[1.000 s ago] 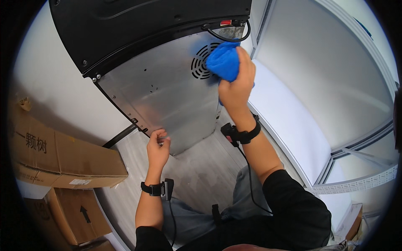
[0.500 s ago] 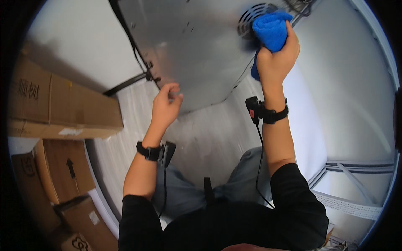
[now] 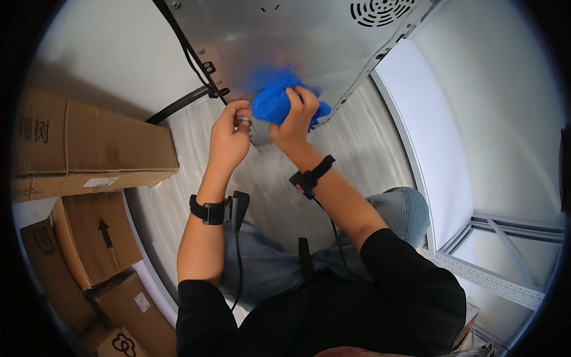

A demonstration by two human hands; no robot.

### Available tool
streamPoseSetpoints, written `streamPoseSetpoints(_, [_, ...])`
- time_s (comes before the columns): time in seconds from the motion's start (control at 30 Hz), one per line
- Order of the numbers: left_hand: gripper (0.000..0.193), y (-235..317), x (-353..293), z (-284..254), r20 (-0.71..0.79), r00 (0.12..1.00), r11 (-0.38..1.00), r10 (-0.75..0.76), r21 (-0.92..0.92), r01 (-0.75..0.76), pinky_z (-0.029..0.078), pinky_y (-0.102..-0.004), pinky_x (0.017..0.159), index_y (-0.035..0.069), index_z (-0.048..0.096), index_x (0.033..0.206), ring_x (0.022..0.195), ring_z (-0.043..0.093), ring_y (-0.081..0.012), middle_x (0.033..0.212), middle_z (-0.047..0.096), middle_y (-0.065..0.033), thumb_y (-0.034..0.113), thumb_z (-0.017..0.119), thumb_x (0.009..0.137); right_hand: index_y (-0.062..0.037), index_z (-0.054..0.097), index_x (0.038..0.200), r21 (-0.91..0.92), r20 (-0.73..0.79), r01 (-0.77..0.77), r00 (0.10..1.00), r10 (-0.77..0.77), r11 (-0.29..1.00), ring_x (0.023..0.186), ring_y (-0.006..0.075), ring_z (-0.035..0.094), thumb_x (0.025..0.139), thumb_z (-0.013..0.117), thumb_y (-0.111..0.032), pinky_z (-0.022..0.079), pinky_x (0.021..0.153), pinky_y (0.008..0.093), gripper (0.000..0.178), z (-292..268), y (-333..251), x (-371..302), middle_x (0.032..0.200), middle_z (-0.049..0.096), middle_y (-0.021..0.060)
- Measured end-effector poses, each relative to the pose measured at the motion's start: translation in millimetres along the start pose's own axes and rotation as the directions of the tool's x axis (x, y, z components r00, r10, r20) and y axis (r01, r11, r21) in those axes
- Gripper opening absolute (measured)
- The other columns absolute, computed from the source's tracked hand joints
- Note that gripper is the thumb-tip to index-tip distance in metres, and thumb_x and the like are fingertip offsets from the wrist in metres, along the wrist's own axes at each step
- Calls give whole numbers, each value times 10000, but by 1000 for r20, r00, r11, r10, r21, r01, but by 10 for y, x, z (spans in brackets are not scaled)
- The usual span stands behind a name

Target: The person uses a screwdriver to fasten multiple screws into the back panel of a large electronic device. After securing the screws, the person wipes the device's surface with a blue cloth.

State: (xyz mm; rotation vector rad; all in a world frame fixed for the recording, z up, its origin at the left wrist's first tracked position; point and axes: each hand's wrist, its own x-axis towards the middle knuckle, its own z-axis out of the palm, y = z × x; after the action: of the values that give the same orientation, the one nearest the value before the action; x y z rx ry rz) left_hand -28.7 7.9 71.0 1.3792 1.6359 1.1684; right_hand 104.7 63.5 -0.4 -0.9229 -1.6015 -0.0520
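A bunched blue cloth (image 3: 275,102) is in my right hand (image 3: 295,122), whose fingers are wrapped round it. The cloth lies against the lower part of a large metal panel (image 3: 315,47), and its reflection shows blue on the shiny surface. My left hand (image 3: 231,132) is closed beside the panel's lower left edge, just left of the cloth. Something small and pale shows between its fingertips, too small to name. Both wrists wear black straps with a small cabled device.
A round slotted vent (image 3: 382,11) is in the panel's upper right. Brown cardboard boxes (image 3: 119,143) are stacked on the left. A black cable (image 3: 189,53) runs along the panel's left edge above a dark bar (image 3: 184,106). White boards and a metal frame (image 3: 505,238) stand at right.
My right hand has brought the blue cloth from beside the vent down and left to the panel's lower part. My left hand has shifted slightly upward and its fingers have closed.
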Motion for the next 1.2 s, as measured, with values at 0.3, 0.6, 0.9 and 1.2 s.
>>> streamPoseSetpoints(0.3, [322, -124, -64, 99, 309, 945, 992, -110, 96, 84, 468, -267, 774, 39, 547, 1162, 916, 581, -146, 1032, 620, -48, -4, 588, 844, -57, 398, 1265, 101, 138, -446, 891, 431, 889, 1139, 382, 433, 635, 710, 39, 368, 965, 460, 710, -457, 257, -356, 1226, 420, 196])
streamPoseSetpoints(0.6, [775, 1525, -293, 831, 489, 830, 942, 267, 48, -331, 406, -382, 969, 36, 380, 1331, 1205, 462, -287, 1288, 464, -145, 46, 777, 665, -39, 353, 1291, 104, 115, -618, 785, 608, 779, 1140, 355, 441, 642, 750, -21, 370, 968, 409, 761, -1952, -238, 1086, 1233, 398, 182])
streamPoseSetpoints(0.9, [681, 4015, -452, 1160, 591, 717, 923, 370, -319, -214, 431, -366, 947, 4, 351, 1320, 1137, 522, -257, 1267, 490, -162, 48, 695, 734, -47, 259, 1369, -25, 58, -664, 745, 664, 747, 1186, 408, 358, 637, 752, -77, 306, 1021, 441, 884, -3726, -1295, 3242, 1291, 322, 208])
streamPoseSetpoints(1.2, [630, 5723, -829, 1304, 850, 459, 902, 260, -383, 200, 473, -351, 904, 21, 402, 1287, 1070, 562, -223, 1184, 546, -133, 84, 725, 750, -88, 94, 1457, 272, 150, -879, 440, 885, 391, 1287, 322, 333, 752, 758, -157, 322, 1042, 456, 970, -5376, -1958, 4120, 1388, 311, 180])
